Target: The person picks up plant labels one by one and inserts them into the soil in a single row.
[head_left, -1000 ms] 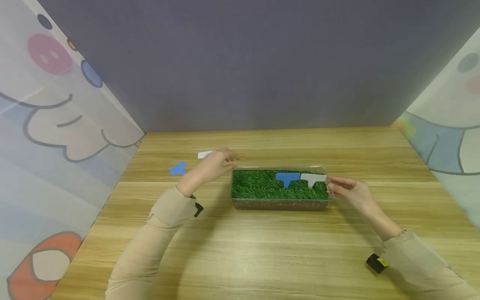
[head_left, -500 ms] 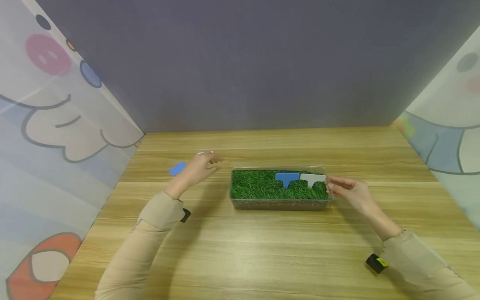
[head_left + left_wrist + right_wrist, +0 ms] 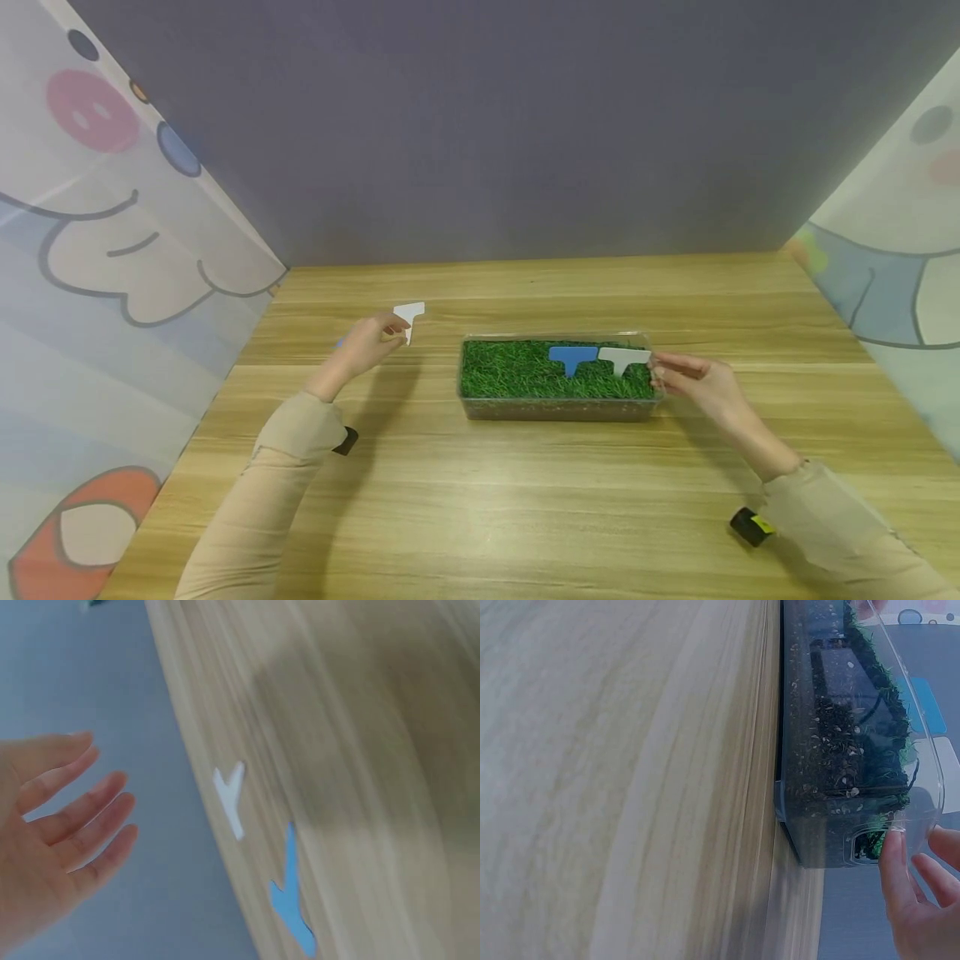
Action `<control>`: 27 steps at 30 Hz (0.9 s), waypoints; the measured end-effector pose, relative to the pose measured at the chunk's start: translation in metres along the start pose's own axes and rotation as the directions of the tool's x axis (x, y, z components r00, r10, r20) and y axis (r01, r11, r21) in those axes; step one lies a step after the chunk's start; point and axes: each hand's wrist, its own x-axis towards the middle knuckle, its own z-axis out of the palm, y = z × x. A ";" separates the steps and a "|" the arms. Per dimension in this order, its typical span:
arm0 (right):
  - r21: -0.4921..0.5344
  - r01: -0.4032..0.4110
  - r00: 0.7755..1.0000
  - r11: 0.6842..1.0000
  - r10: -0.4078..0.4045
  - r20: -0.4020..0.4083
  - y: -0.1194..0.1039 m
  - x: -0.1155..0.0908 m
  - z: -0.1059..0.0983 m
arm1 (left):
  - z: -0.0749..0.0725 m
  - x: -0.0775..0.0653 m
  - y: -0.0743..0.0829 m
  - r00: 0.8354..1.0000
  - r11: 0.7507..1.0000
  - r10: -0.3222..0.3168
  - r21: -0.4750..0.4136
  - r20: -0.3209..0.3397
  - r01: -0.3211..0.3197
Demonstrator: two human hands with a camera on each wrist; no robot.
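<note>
My left hand (image 3: 363,343) hovers above the table on the left, fingers relaxed and slightly bent, holding nothing. Close beyond its fingertips in the head view lies a white T-shaped plant label (image 3: 409,312). A blue plant label (image 3: 292,896) lies flat near it; in the head view the hand hides nearly all of it. My right hand (image 3: 708,387) pinches the right end of a clear plastic planter box (image 3: 810,844) between thumb and fingers. Dark soil and green grass (image 3: 510,367) fill the box. A blue label (image 3: 573,356) and a white label (image 3: 625,356) stand upright in the grass.
The wooden table (image 3: 525,500) carries the box near its middle. A grey wall (image 3: 525,133) stands behind, with cartoon-printed panels (image 3: 90,250) at both sides. Black wrist-camera housings (image 3: 751,527) hang below my sleeves.
My left hand has drawn away from the box's left end, moving left and slightly down, uncovering the white label and covering the blue one. My right hand keeps its hold on the box.
</note>
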 end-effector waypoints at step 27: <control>-0.014 0.001 1.000 1.000 -0.001 0.002 0.000 0.000 0.000 | -0.009 -0.013 -0.063 0.989 0.988 -0.150 -0.042 -0.013 0.149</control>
